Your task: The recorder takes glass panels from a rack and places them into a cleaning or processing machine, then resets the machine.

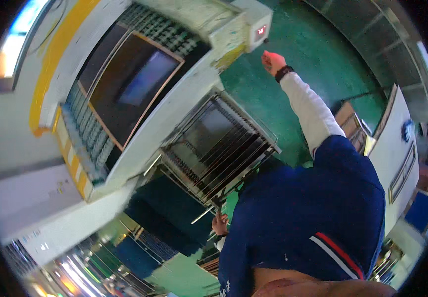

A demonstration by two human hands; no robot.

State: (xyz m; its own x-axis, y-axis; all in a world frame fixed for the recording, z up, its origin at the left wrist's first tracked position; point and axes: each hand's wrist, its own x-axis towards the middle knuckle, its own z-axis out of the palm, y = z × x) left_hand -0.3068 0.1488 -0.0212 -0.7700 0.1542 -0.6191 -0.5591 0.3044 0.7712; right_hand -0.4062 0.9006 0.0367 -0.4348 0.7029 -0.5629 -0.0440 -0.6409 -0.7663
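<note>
Slotted rack (247, 119) just right of the white machine (172, 114). I've got the left hand (220, 225) well apart from the machine, by the rack's lower corner, fingers bent; can't tell if gripping. Right hand (273, 62) near the machine's display box (258, 24), fingers curled, contents unclear to me.

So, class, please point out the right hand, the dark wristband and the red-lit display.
Right hand (273, 63), head view: middle of the hand.
Dark wristband (283, 73), head view: the band's middle.
Red-lit display (260, 32), head view: its glowing face.
</note>
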